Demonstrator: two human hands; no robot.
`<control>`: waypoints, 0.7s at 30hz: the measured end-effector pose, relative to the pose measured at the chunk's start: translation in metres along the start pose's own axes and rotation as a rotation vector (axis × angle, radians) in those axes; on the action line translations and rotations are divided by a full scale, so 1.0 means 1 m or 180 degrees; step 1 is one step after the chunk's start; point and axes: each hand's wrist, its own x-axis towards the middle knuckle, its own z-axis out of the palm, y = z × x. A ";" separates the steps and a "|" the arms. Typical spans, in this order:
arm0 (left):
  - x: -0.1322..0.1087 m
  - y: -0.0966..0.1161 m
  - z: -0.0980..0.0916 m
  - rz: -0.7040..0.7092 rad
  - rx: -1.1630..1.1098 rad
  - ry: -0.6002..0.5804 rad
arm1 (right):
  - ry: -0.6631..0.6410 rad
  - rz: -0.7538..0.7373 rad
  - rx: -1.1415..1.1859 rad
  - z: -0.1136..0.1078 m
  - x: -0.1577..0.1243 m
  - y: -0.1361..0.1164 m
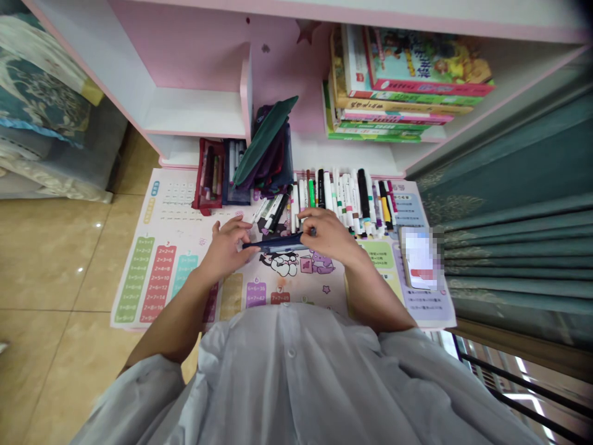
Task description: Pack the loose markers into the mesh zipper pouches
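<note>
My left hand (228, 246) and my right hand (330, 235) are both closed on a flat dark blue pencil case (273, 243), one at each end, held level above a colourful desk mat (157, 247) printed with multiplication tables. The right fingers pinch something small at the case's right end, perhaps a zipper pull. Just beyond the hands lies a row of several marker pens (343, 196), side by side on the mat.
A phone (419, 258) lies on the mat at the right. Red and dark pen boxes (210, 174) and a pile of dark cloth pouches (269, 148) stand at the back. Stacked books (398, 80) fill the pink shelf. Teal curtain at right, tiled floor at left.
</note>
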 end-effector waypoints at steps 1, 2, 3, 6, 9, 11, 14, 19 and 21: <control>0.000 0.000 0.000 0.0001 -0.0006 0.0004 | 0.0017 -0.0004 0.0001 0.000 0.000 0.000; 0.000 0.000 0.000 0.0007 -0.0012 0.0009 | 0.0033 -0.0005 0.0002 0.000 0.000 0.001; 0.000 -0.001 0.000 0.0018 -0.0018 0.0013 | 0.0041 -0.0004 0.0003 0.000 0.000 0.001; 0.000 -0.001 0.001 0.0037 -0.0023 0.0013 | 0.0047 0.0001 0.0010 0.000 0.000 0.002; 0.000 0.000 0.000 -0.0009 -0.0007 -0.0014 | 0.0034 0.0016 0.0017 -0.002 0.000 0.002; 0.000 0.000 0.000 -0.0027 -0.0013 -0.0017 | 0.0028 0.0053 0.0003 -0.003 -0.001 0.002; -0.001 -0.001 0.001 -0.0016 -0.0050 0.0007 | 0.0035 0.0115 -0.0012 -0.006 -0.001 0.002; -0.001 -0.004 0.002 0.0059 -0.0072 0.0039 | 0.0014 0.0128 -0.0002 -0.007 -0.001 0.005; -0.001 -0.004 0.001 0.0058 -0.0065 0.0047 | 0.0041 0.0097 -0.0004 -0.007 -0.001 0.006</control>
